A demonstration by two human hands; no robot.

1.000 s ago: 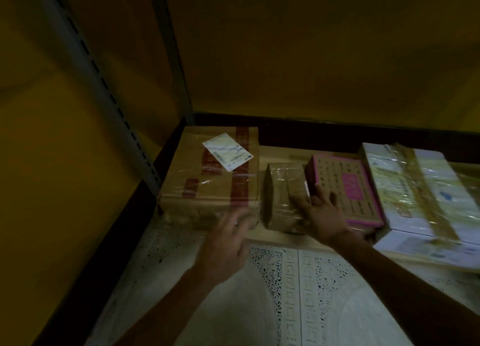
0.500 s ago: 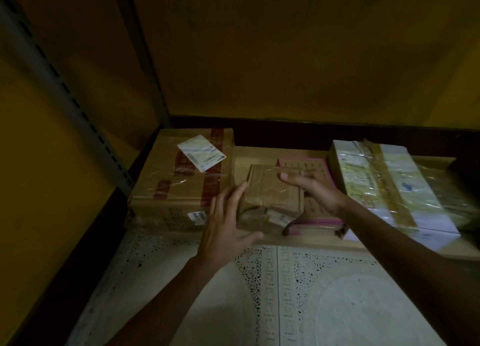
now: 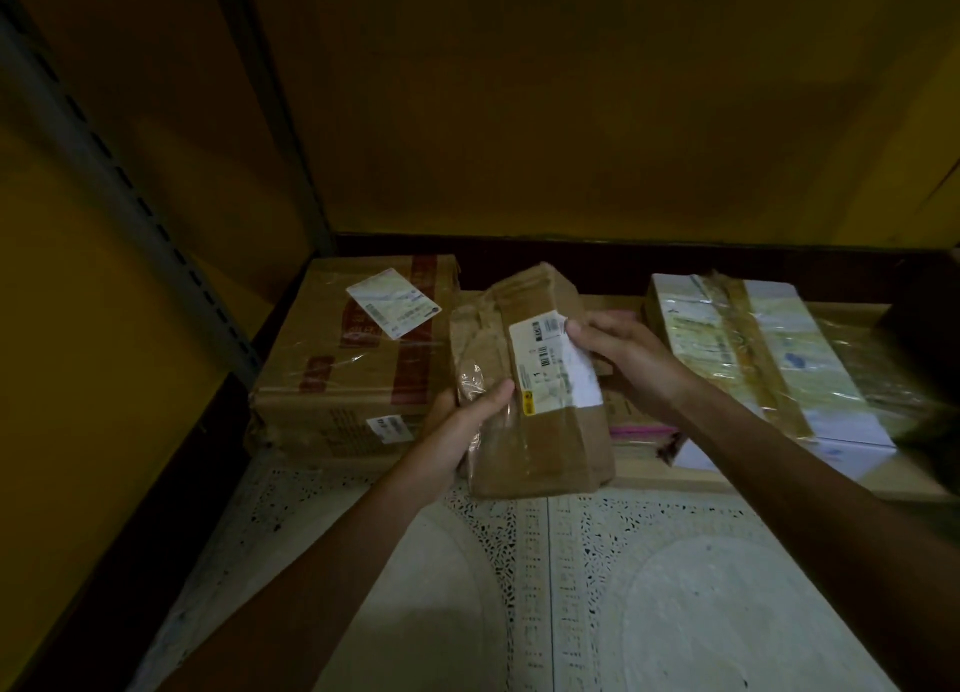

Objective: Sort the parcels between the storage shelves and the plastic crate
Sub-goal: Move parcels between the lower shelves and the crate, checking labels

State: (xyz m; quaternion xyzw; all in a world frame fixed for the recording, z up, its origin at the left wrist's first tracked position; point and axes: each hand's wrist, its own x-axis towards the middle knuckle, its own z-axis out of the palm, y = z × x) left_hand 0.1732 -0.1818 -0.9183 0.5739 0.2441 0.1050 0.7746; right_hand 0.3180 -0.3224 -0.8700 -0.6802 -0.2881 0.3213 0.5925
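A small brown cardboard parcel (image 3: 540, 436) wrapped in clear tape, with a white label on its upper face, is lifted off the shelf and tilted toward me. My left hand (image 3: 462, 426) grips its left side with the thumb on top. My right hand (image 3: 628, 358) holds its right edge, fingers at the label. Behind it on the shelf lie a large brown box (image 3: 332, 374) with red tape and a white label, a pink-edged parcel (image 3: 639, 431) mostly hidden, and a white taped parcel (image 3: 753, 348).
The shelf floor (image 3: 571, 587) is covered by a white patterned liner. A grey perforated metal upright (image 3: 156, 234) stands at the left. Yellow walls close the back and left. A dark object (image 3: 930, 322) sits at the far right edge.
Both hands took hold of the small brown parcel, lifted it off the shelf and turned it so its labelled face points up toward me. The view also shifted slightly.
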